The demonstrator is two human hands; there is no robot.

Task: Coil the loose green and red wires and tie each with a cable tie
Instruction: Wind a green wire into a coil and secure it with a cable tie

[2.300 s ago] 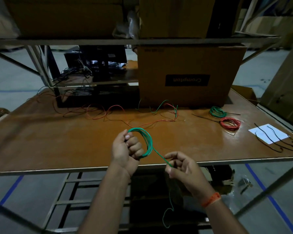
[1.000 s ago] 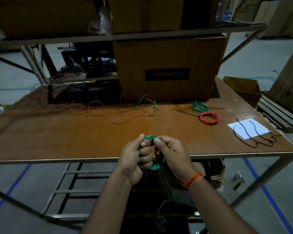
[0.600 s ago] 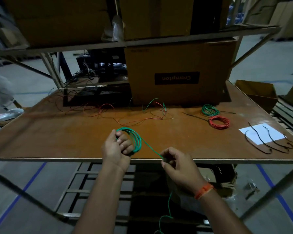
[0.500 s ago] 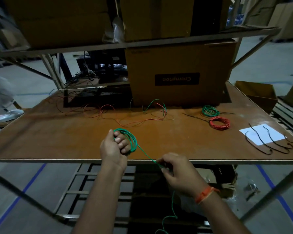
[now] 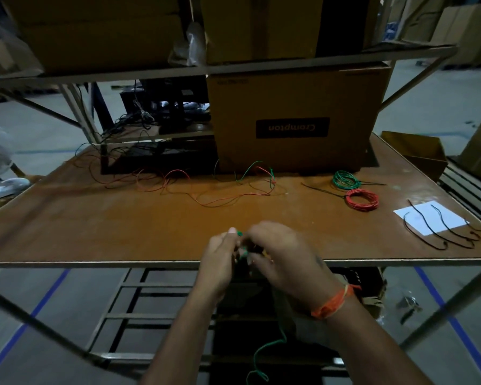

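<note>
A person stands at the near edge of a brown table (image 5: 122, 223), both hands raised just over that edge at about 6 o'clock. The left hand (image 5: 220, 259) curls around a small green coil (image 5: 240, 247), which is mostly hidden between the palms; only slivers of green show. Half a second ago the right hand (image 5: 283, 257) was out at 4 o'clock from the coil, drawing the wire taut. Now it has swung back in against the left hand, its fingers bent over the coil. It appears to be laying on another loop, though motion blur hides exactly what it pinches. The loose green tail (image 5: 270, 345) hangs below the table at 6 o'clock and looks shorter than it did two seconds ago, so the coiling seems close to finished.

On the table at 2 o'clock lie a finished green bundle (image 5: 345, 179) and red bundle (image 5: 362, 200), each already tied. Spare black ties (image 5: 442, 226) rest on white paper (image 5: 417, 218) at 3 o'clock. Uncoiled wires (image 5: 206, 187) sprawl at 12 o'clock in front of a cardboard box (image 5: 297, 107). This coil likely needs a tie next.
</note>
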